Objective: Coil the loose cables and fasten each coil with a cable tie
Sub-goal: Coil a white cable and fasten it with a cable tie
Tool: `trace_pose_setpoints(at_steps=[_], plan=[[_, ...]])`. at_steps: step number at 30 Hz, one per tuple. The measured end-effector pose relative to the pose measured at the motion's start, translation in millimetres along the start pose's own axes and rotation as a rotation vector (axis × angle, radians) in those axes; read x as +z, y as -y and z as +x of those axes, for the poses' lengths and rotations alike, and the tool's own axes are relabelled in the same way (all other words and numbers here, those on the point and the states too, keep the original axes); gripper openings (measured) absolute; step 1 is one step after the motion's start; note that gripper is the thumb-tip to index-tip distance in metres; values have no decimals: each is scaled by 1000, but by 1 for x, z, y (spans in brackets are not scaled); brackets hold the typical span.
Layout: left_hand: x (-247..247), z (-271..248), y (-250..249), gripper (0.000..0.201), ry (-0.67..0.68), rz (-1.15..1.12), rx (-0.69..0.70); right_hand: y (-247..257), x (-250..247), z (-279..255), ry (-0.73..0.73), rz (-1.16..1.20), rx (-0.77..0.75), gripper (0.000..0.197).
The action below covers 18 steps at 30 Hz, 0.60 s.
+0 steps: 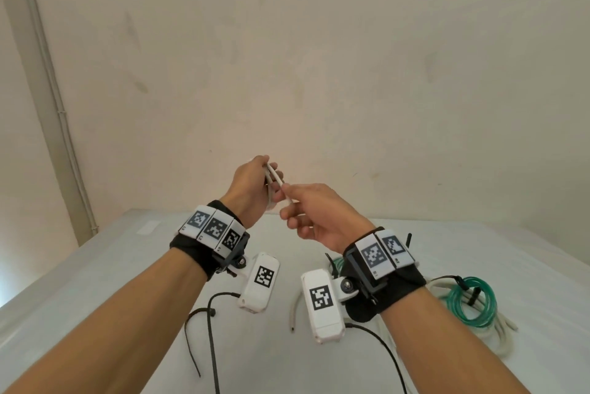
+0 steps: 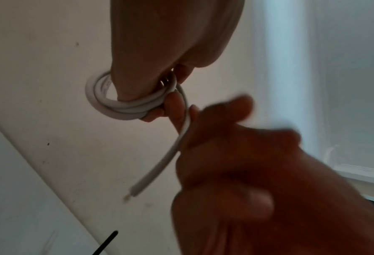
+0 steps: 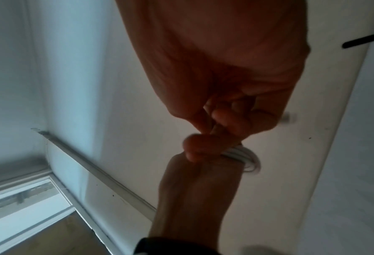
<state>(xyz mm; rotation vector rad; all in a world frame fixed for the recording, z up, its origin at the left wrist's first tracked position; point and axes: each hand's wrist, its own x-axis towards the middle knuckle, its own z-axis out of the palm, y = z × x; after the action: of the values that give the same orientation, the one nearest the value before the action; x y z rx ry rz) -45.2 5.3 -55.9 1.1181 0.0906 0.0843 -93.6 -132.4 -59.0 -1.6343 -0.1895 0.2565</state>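
Observation:
My left hand (image 1: pixel 252 184) is raised above the table and grips a small white cable coil (image 2: pixel 120 107), whose loops wrap around its fingers. The coil's loose end (image 2: pixel 170 155) hangs out of it. My right hand (image 1: pixel 303 211) is right beside the left and pinches this loose end between thumb and fingers close to the coil (image 3: pixel 244 155). In the head view only a few white strands (image 1: pixel 274 176) show between the two hands. Black cable ties (image 1: pixel 198 330) lie on the table below my left forearm.
A green tube coil (image 1: pixel 472 301) fastened with black ties lies at the right on a white cable bundle (image 1: pixel 504 339). A short grey cable piece (image 1: pixel 293 310) lies mid-table. The white table (image 1: pixel 95 266) ends at a wall behind.

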Motion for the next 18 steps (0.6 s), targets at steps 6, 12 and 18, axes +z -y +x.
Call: trace_pose_setpoints(at_steps=[6,12,18], plan=[[-12,5,-10,34,120,-220,-66,-16,2,3,157,-67,25,28],[-22,-5,-17,36,402,-320,-155,-21,0,7,202,356,67,35],[-17,-18,-11,44,482,-191,-121,-19,7,10,104,474,46,34]])
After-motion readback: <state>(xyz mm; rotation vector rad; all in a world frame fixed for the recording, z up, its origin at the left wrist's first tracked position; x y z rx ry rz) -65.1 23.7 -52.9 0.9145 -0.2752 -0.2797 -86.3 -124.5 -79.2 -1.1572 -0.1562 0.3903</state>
